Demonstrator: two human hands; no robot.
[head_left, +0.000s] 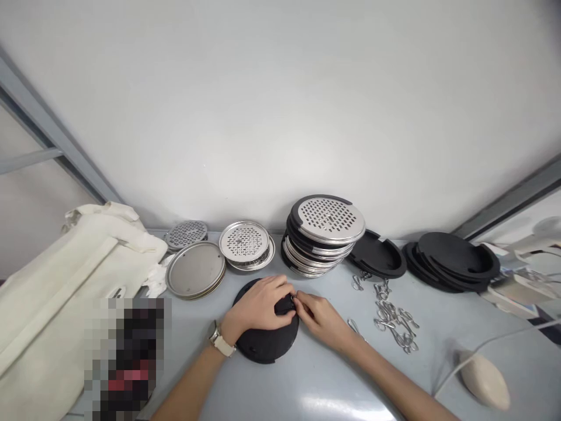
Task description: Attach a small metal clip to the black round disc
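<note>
A black round disc (267, 346) lies on the grey table in front of me. My left hand (259, 304), with a watch on its wrist, rests across it, thumb and fingers curled around a raised black part near its upper right edge. Close beside those fingertips, my right hand (322, 318) is closed in a pinch at the disc's rim. A tiny shiny bit shows between the right fingertips, too small to name. One bent metal wire hook (356, 328) lies just beyond my right forearm, and a loose pile of similar hooks (394, 320) is farther right.
Behind the disc stands a tall stack of perforated metal plates with black rings (326, 219). Smaller plate stacks (244, 241) and plain metal discs (196, 269) sit left. Black round trays (456, 257) are at right. A cream bag (65, 304), a cable and a beige rounded object (484, 380) flank the table.
</note>
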